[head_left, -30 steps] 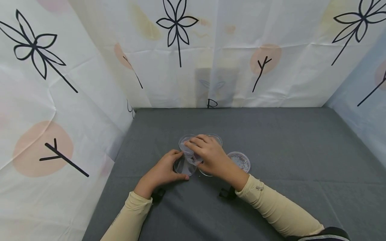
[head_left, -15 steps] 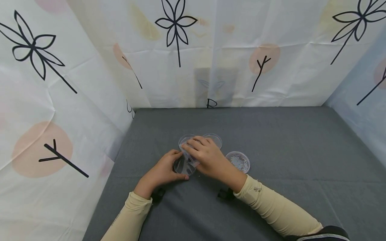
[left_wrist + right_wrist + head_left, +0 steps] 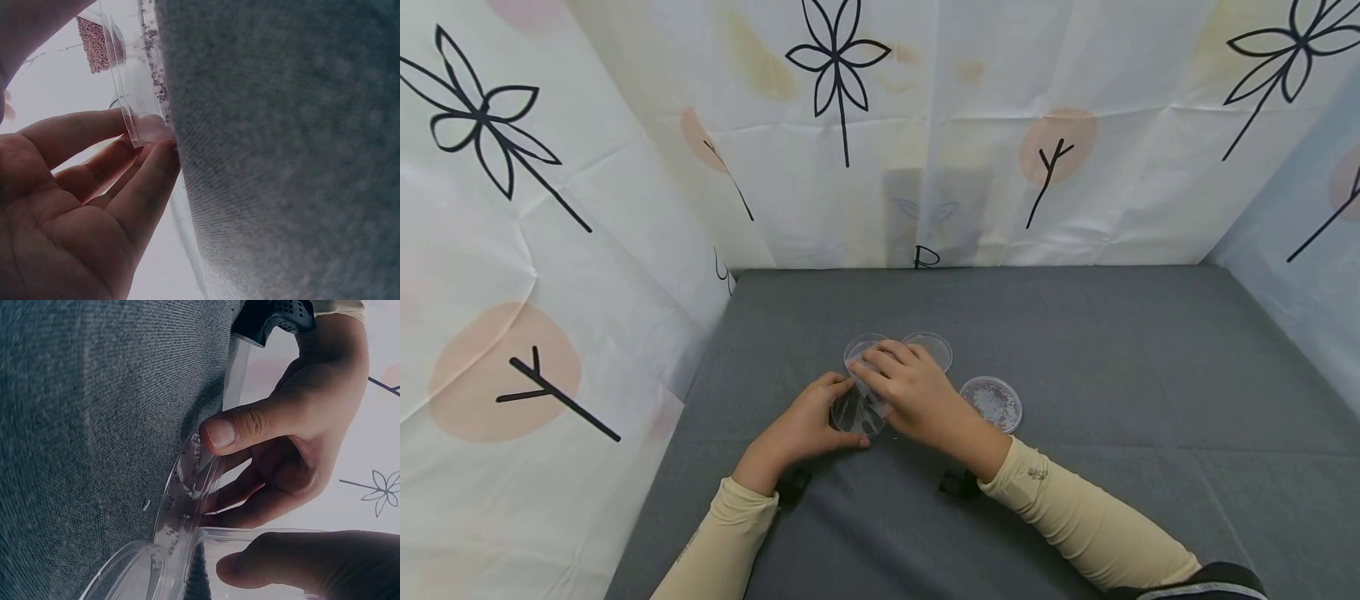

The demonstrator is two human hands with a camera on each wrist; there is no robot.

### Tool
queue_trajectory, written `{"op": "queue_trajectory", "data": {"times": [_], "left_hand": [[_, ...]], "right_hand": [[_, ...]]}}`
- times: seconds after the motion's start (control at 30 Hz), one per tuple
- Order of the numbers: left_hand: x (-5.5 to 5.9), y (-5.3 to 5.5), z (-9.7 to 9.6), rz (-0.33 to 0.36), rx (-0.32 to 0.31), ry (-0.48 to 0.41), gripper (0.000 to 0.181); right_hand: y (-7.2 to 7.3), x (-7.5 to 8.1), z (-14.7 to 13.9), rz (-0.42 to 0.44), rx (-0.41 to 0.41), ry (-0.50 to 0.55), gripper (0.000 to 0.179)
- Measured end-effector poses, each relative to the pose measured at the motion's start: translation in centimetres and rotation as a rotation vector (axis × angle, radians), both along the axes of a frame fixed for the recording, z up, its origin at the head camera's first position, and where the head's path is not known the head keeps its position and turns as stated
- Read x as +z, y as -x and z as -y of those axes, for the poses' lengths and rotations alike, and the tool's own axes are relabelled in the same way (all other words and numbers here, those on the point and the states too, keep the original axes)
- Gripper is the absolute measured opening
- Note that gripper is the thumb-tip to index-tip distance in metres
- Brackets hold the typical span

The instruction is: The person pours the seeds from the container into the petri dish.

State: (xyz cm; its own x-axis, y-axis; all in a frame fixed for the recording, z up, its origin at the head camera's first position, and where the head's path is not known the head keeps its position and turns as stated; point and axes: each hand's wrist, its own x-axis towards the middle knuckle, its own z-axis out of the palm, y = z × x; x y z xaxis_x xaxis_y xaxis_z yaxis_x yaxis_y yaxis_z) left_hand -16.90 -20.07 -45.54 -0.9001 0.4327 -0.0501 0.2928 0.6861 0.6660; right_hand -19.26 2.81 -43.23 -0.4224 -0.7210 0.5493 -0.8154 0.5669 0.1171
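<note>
My left hand [image 3: 797, 433] grips a clear round dish [image 3: 850, 418] on the table, thumb on the near side and fingers on the far side. Small dark grains [image 3: 161, 94] lie inside it in the left wrist view. Above the dish, my right hand [image 3: 921, 392] holds a clear plastic container [image 3: 878, 403], tilted toward the left. Reddish-brown grains [image 3: 94, 44] fill part of what looks like this container in the left wrist view. The right hand hides much of it in the head view.
Two more clear round dishes stand behind the hands, a left one [image 3: 857, 343] and a right one [image 3: 929, 340]. Another dish [image 3: 992, 404], with small pale bits, sits right of my right hand. A small pale fleck [image 3: 146, 505] lies on the grey cloth [image 3: 1112, 358].
My right hand has shifted slightly left and the container's tilt over the dish has changed. A clear rim seen below that hand earlier no longer shows. The left hand stays put.
</note>
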Motion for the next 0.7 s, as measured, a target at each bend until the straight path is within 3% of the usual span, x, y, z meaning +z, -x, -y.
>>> {"op": "queue_trajectory", "data": {"times": [0.7], "left_hand": [[-0.14, 0.19, -0.06, -0.004, 0.003, 0.022, 0.095]], "right_hand": [[-0.35, 0.14, 0.11, -0.001, -0.019, -0.006, 0.065]]}}
